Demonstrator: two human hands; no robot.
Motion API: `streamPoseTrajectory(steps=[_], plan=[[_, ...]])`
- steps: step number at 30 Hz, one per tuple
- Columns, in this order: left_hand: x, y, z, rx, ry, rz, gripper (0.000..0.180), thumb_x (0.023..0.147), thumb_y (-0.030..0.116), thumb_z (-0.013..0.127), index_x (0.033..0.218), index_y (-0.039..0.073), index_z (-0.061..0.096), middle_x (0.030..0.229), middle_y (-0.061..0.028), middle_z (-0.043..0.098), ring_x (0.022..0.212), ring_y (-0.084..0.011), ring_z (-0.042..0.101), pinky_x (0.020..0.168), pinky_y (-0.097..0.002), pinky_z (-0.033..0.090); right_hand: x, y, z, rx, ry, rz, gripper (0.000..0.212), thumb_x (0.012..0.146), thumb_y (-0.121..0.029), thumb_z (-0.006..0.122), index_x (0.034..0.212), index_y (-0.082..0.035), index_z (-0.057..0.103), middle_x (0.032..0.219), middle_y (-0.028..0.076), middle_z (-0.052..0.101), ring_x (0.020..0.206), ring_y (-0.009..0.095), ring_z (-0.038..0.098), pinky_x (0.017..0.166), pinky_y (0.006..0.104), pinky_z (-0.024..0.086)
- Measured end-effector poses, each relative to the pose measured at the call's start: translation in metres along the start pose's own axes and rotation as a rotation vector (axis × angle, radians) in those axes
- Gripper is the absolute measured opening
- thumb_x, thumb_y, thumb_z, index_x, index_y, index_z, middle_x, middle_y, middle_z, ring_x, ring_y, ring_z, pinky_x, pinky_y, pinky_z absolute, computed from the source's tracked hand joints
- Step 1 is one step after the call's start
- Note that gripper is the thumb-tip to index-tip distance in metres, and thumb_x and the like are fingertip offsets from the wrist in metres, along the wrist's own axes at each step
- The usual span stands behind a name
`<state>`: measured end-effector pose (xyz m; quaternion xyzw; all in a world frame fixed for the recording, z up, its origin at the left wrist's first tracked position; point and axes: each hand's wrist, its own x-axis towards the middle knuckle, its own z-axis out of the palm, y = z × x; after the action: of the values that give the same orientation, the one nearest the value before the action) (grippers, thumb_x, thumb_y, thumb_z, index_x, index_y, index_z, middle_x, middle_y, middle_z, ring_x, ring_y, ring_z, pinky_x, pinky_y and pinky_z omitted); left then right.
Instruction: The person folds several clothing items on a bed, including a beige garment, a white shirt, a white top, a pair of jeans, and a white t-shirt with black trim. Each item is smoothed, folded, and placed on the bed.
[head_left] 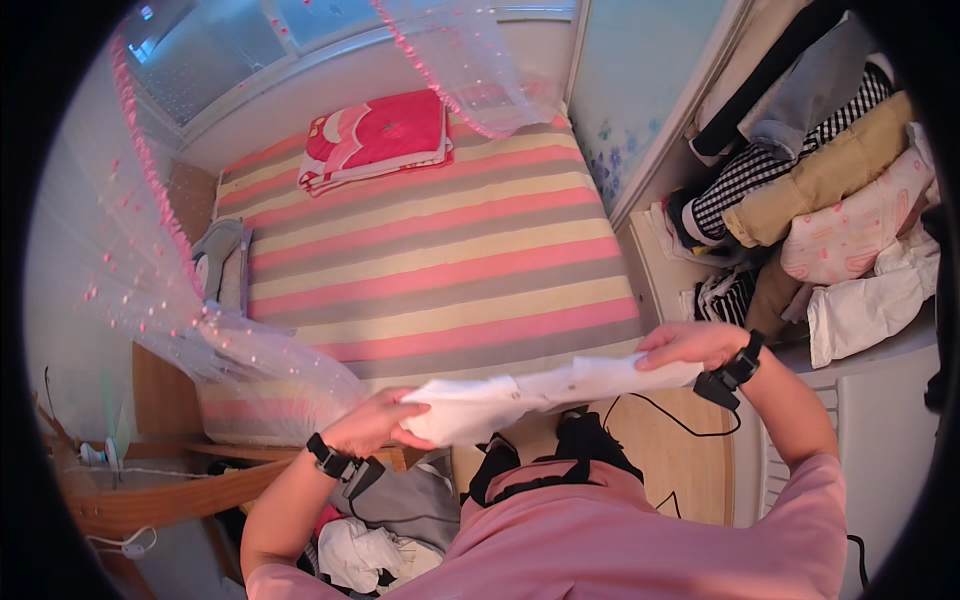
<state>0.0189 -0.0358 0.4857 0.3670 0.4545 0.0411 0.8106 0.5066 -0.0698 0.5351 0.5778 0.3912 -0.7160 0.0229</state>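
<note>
The fingers of the left hand are curled shut around one end of a white garment, pinching its bunched cloth. The fingers of the right hand press down flat and close over the other end, gripping it from above. The garment stretches between the two hands as a long crumpled band, held in the air just above the near edge of the striped bed. Both forearms come up from below, each with a black wrist strap, the left bent inward, the right raised higher and reaching across. A folded red and white blanket lies at the far end of the bed, and stacked clothes fill the wardrobe shelf on the right
</note>
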Motion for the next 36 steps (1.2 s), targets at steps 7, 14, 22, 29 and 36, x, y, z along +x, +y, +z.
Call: streamPoseTrajectory(steps=[7, 14, 22, 29, 36], plan=[[0.078, -0.013, -0.054, 0.782, -0.010, 0.074, 0.026, 0.092, 0.021, 0.080, 0.102, -0.003, 0.074, 0.088, -0.0025, 0.072, 0.082, -0.0082, 0.061, 0.078, -0.0295, 0.054, 0.081, 0.064, -0.075, -0.220, -0.271, -0.106, 0.046, 0.089, -0.037, 0.081, 0.111, 0.003, 0.073, 0.090, 0.001, 0.072, 0.075, 0.009, 0.062, 0.066, 0.0275, 0.050], [0.147, 0.064, -0.109, 0.672, 0.516, 0.331, 0.021, 0.094, 0.018, 0.078, 0.095, 0.003, 0.063, 0.079, 0.0015, 0.063, 0.073, -0.0093, 0.054, 0.065, -0.0291, 0.047, 0.174, 0.019, -0.194, -0.962, 0.503, -0.209, 0.049, 0.079, -0.041, 0.080, 0.101, 0.003, 0.076, 0.102, 0.022, 0.074, 0.093, 0.038, 0.072, 0.081, 0.0461, 0.057], [0.148, 0.156, -0.107, 0.948, 1.121, 0.782, 0.023, 0.092, 0.011, 0.077, 0.096, -0.001, 0.058, 0.077, -0.0123, 0.057, 0.071, -0.0165, 0.050, 0.068, -0.0331, 0.048, 0.169, -0.058, -0.221, -0.574, 1.296, -0.691, 0.019, 0.096, -0.020, 0.063, 0.104, -0.007, 0.074, 0.100, 0.020, 0.072, 0.093, 0.044, 0.068, 0.078, 0.0496, 0.054], [0.192, 0.088, -0.116, 1.207, 1.154, 0.949, 0.018, 0.086, 0.004, 0.076, 0.097, 0.003, 0.061, 0.101, -0.0161, 0.071, 0.096, -0.0385, 0.068, 0.082, -0.0437, 0.053, 0.230, -0.002, -0.219, -0.875, 1.232, -1.084, 0.023, 0.080, -0.003, 0.067, 0.100, -0.012, 0.075, 0.107, 0.004, 0.073, 0.109, 0.031, 0.063, 0.088, 0.0436, 0.051], [0.330, -0.091, -0.173, 1.363, 0.706, 0.756, 0.030, 0.074, -0.002, 0.071, 0.103, 0.003, 0.064, 0.114, -0.0143, 0.071, 0.111, -0.0370, 0.066, 0.098, -0.0471, 0.054, 0.394, 0.153, -0.171, -0.912, 1.033, -0.916, 0.022, 0.078, -0.004, 0.068, 0.098, -0.013, 0.074, 0.107, 0.000, 0.073, 0.110, 0.028, 0.062, 0.095, 0.0433, 0.049]])
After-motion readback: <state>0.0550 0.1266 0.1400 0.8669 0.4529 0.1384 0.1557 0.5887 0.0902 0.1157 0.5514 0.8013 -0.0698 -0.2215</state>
